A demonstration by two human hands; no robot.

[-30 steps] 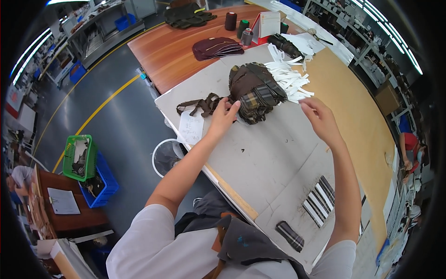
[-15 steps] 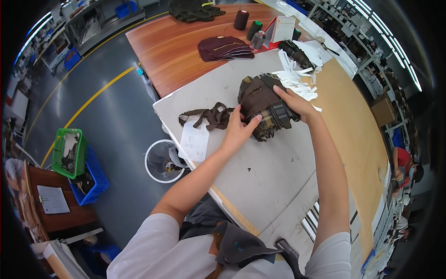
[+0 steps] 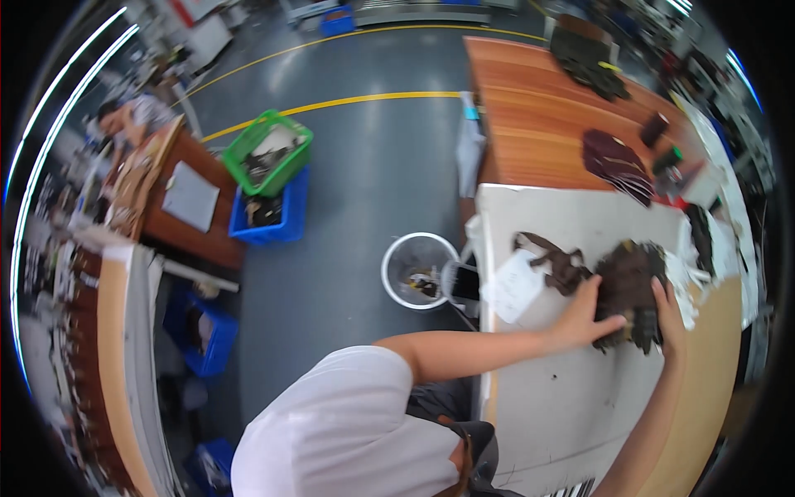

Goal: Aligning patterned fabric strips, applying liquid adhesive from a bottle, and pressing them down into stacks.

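Observation:
A thick bundle of dark brown fabric pieces (image 3: 627, 282), with a plaid part along its near side, lies on the pale worktable (image 3: 538, 422). At its left side my left hand (image 3: 586, 316) grips it, thumb stretched along the near edge. My right hand (image 3: 672, 321) holds the opposite side, fingers pointing away from me. Left of the bundle lies a loose brown fabric strip (image 3: 565, 269), partly over a white sheet with handwriting (image 3: 515, 287). Motion blurs the bundle a little, and its underside is hidden.
A white-rimmed waste bin (image 3: 386, 273) stands on the floor against the worktable. Farther left, a green basket (image 3: 300, 155) sits on a blue crate (image 3: 291, 217). A brown wooden table (image 3: 522, 116) adjoins the worktable, carrying maroon fabric pieces (image 3: 617, 166) and thread cones (image 3: 654, 130).
My view has swung left, so the worktable now sits farther right and more floor shows. Both hands stay on the bundle, which looks more evenly stacked between them.

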